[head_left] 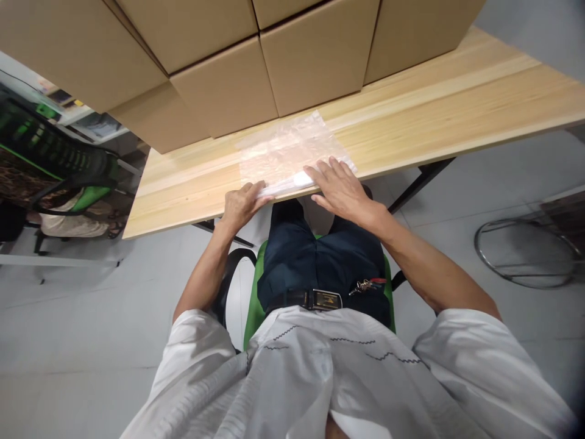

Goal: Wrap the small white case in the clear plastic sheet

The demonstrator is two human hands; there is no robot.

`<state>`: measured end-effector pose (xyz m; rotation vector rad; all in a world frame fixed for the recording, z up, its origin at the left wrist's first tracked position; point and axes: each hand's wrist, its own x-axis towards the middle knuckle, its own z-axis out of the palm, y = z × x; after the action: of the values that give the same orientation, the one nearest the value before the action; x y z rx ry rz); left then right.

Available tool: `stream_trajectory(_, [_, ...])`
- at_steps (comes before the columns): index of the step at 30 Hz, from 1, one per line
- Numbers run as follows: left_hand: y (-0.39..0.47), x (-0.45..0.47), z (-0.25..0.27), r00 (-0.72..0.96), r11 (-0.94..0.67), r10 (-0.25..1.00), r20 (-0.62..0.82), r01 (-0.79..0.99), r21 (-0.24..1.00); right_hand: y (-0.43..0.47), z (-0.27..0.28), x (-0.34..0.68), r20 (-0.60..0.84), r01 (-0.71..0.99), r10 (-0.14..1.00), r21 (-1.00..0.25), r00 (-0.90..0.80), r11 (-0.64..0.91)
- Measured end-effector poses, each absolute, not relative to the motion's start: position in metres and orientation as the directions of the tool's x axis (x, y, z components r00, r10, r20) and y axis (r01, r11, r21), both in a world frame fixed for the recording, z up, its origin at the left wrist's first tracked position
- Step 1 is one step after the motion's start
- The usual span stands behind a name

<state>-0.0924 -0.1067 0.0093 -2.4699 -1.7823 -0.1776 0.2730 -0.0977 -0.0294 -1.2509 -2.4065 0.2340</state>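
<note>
A sheet of clear, wrinkled plastic film (292, 143) lies on the table's near side, with its near edge folded or rolled over. A small white object (302, 178) shows at that edge; its kind I cannot make out. My left hand (242, 204) is closed on the film's near left corner, thumb and fingers on the folded edge. On the right, my right hand (340, 186) rests with its fingers stretched out flat over the film and the right end of the white object. Its thumb points inward by the table edge.
Large brown cardboard boxes (315, 55) stand stacked along the far side of the wooden table (434, 122). At left are a green and black chair (68, 164) and part of another person's leg (75, 221). A round metal stool base (525, 253) stands on the floor at right.
</note>
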Motion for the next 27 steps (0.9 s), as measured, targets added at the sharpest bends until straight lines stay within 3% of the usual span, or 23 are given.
stream_trajectory(8, [-0.126,-0.136,0.033,0.172,-0.180,0.958,0.228,0.984,0.013,-0.097,-0.034,0.273,0.261,0.757,0.831,-0.343,-0.492,0.556])
stream_trajectory(12, [-0.137,-0.096,0.034,0.300,-0.324,0.898,0.323,0.946,0.021,-0.101,-0.031,0.274,0.256,0.762,0.832,-0.335,-0.492,0.554])
stream_trajectory(17, [-0.129,-0.010,0.006,0.529,-0.556,0.811,0.249,0.830,0.046,-0.103,-0.029,0.276,0.257,0.766,0.827,-0.314,-0.500,0.561])
stream_trajectory(27, [-0.106,0.009,-0.029,0.491,-0.519,0.836,0.246,0.852,0.063,-0.103,-0.029,0.271,0.245,0.780,0.840,-0.314,-0.484,0.541])
